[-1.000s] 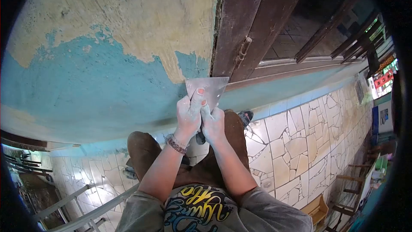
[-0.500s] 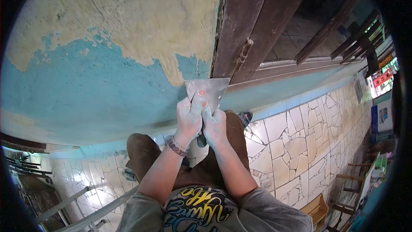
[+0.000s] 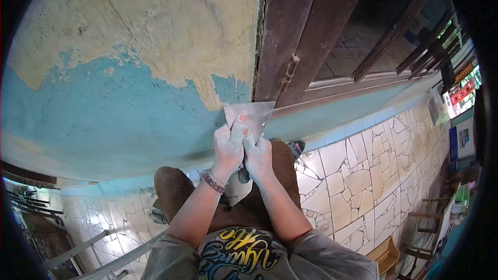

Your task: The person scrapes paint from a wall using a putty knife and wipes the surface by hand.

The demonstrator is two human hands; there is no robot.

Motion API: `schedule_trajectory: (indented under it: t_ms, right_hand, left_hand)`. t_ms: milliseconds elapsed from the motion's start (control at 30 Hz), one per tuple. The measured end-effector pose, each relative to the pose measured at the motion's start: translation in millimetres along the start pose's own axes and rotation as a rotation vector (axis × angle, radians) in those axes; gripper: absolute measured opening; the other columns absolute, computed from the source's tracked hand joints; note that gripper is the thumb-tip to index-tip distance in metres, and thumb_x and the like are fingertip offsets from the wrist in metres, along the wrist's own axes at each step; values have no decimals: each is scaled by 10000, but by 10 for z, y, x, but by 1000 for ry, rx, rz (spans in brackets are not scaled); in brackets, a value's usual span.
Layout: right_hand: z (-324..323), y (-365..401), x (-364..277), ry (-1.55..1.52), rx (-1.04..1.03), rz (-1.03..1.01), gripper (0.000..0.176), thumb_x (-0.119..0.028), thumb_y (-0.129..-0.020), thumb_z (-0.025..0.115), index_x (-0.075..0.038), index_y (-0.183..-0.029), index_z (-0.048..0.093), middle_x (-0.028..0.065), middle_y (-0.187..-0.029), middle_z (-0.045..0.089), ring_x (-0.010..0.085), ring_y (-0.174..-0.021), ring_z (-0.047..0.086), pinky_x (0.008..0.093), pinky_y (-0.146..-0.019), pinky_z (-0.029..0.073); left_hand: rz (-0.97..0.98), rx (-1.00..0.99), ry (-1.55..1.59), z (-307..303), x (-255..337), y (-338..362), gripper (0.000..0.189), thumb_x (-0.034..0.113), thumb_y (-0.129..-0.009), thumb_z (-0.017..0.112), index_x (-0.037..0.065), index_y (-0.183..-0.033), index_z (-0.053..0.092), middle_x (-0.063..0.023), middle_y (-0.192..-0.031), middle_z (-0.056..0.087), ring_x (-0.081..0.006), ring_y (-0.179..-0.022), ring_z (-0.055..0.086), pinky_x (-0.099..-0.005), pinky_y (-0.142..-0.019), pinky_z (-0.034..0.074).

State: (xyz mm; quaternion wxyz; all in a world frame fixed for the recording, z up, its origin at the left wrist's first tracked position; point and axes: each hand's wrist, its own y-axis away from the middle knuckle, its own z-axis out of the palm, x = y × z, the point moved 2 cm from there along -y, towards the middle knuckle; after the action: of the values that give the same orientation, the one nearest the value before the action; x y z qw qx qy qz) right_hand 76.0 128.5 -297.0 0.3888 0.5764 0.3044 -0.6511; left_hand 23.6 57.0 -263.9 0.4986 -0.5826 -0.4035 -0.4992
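Observation:
A wide metal scraper [image 3: 258, 112] is gripped by both hands, its broad edge up against the blue-painted wall [image 3: 140, 109] just below the corner of the wooden window frame [image 3: 282, 31]. My left hand [image 3: 228, 148] wraps the handle from the left, thumb laid along the blade. From the right, my right hand [image 3: 258, 153] closes round the same handle, its thumb also on the blade. Pale dust coats both hands. Above the blue paint lies a bare yellowish patch [image 3: 171, 26] with a ragged lower border; a narrow tongue of it reaches down close to the scraper's left corner.
A metal latch [image 3: 290, 72] sticks out from the window frame. Below is a floor of broken white tiles [image 3: 353, 176]. A metal ladder [image 3: 109, 264] stands at lower left, a wooden piece [image 3: 384, 255] at lower right, and a cluttered table [image 3: 456, 202] at far right.
The scraper sits slightly lower in view, and the wall and window frame have shifted a little down and left. Both hands keep the same grip.

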Motion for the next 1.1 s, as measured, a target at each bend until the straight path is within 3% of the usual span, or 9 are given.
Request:
schedule_trajectory:
  t_ms: [167, 300, 400, 600, 700, 900, 1000, 1100]
  right_hand:
    - [-33, -1, -53, -16, -112, 110, 498, -377, -927, 571, 31, -643, 570, 22, -578, 549, 66, -515, 463, 278, -448, 373]
    - [7, -2, -63, 15, -34, 61, 474, -363, -936, 560, -3, -629, 569, 25, -564, 534, 77, -481, 478, 272, -430, 370]
    - [-7, 39, -188, -94, -97, 194, 445, -353, -936, 563, -12, -651, 572, 25, -567, 532, 73, -482, 472, 266, -426, 361]
    - [41, 14, -134, -14, 1, -4, 431, -340, -935, 569, 16, -692, 573, 24, -580, 541, 65, -493, 450, 267, -433, 356]
    - [29, -37, -193, -49, -109, 154, 429, -336, -937, 566, 21, -700, 584, 24, -572, 539, 66, -501, 461, 272, -438, 365]
    - [67, 61, -121, -23, 37, 5, 454, -356, -936, 562, 21, -685, 586, 19, -526, 514, 78, -477, 477, 273, -429, 373]
    - [14, 47, -242, -53, -95, 174, 454, -359, -940, 553, 11, -678, 582, 29, -536, 528, 92, -459, 496, 271, -419, 377]
    - [46, 57, -86, -105, -68, 71, 460, -358, -944, 546, 9, -668, 577, 36, -539, 538, 99, -449, 503, 268, -413, 376]
  left_hand:
    - [-58, -28, 37, -39, 26, 7, 452, 384, -930, 551, -25, -745, 604, -6, -611, 554, -64, -590, 478, -256, -519, 401]
    - [-68, 6, 79, -1, -40, 50, 448, 380, -926, 562, -25, -742, 609, -28, -617, 565, -68, -599, 497, -257, -531, 413]
    - [-68, -13, 41, -23, 32, 40, 438, 369, -925, 565, -28, -747, 614, -46, -619, 578, -77, -594, 510, -259, -536, 418]
    - [-25, 54, 75, 14, 71, 22, 442, 348, -928, 561, -44, -729, 606, -55, -594, 582, -95, -562, 523, -288, -512, 420]
    - [-51, -37, 51, -42, 226, -61, 466, 361, -927, 555, -59, -732, 604, -84, -583, 583, -105, -557, 530, -303, -506, 421]
    - [34, 3, -44, -31, 61, -7, 489, 370, -930, 544, -67, -717, 597, -116, -570, 574, -112, -550, 518, -311, -504, 418]
    - [-53, 4, 25, -30, 99, 57, 469, 362, -928, 550, -60, -732, 605, -108, -570, 567, -108, -554, 515, -320, -498, 411]
    - [29, -3, -26, -56, -19, 48, 459, 362, -927, 552, -50, -735, 611, -95, -572, 564, -109, -551, 513, -321, -495, 408]
